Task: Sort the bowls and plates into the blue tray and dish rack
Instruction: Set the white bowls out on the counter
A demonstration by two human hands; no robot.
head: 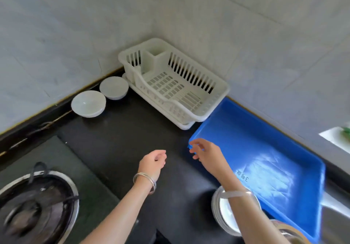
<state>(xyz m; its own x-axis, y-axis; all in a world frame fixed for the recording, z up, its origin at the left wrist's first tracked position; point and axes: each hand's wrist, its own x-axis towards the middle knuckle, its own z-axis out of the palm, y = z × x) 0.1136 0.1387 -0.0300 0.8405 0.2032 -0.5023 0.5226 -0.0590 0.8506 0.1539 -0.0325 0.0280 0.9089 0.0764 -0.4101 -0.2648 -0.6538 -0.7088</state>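
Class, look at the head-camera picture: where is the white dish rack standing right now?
The white dish rack stands in the far corner of the black counter against the wall, with two white bowls to its left and the blue tray at its right.

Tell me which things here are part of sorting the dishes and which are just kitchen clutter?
Part of the job:
- two white bowls by the wall
- white dish rack, holding nothing
- blue tray, holding nothing
- stack of plates beside the tray
- left hand and right hand, both holding nothing

Just lying about:
- gas burner
- black counter
- bracelets
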